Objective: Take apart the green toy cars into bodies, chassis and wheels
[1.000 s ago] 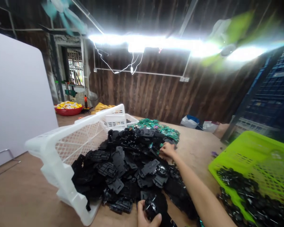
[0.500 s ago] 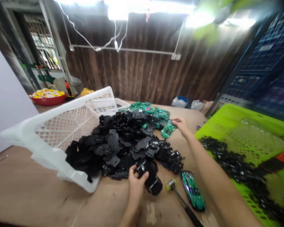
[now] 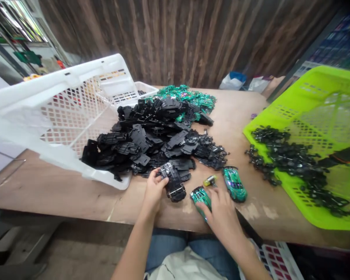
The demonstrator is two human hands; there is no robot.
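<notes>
A black toy car chassis (image 3: 172, 182) with metal axles is gripped between the thumb and fingers of my left hand (image 3: 155, 187), raised in front of the black pile. My right hand (image 3: 223, 206) is closed on a shiny green toy car body (image 3: 200, 195) low over the table, its thumb across the shell and part of it hidden. Just beyond my right fingers lies a hammer with a yellowish head (image 3: 210, 180); my hand covers part of its handle. Right of the hammer, a green toy car (image 3: 234, 184) rests on the table.
Black chassis parts (image 3: 140, 140) spill from a tipped white basket (image 3: 76, 120) on the left. Behind them is a heap of green car bodies (image 3: 189, 97). On the right, a lime green basket (image 3: 294, 112) holds black wheel-and-axle pieces (image 3: 300, 159). Bags (image 3: 233, 81) sit at the far edge.
My right hand has brought the green car body from beside the heap back toward me, near the hammer. My left hand still holds the chassis. The view has tilted downward.
</notes>
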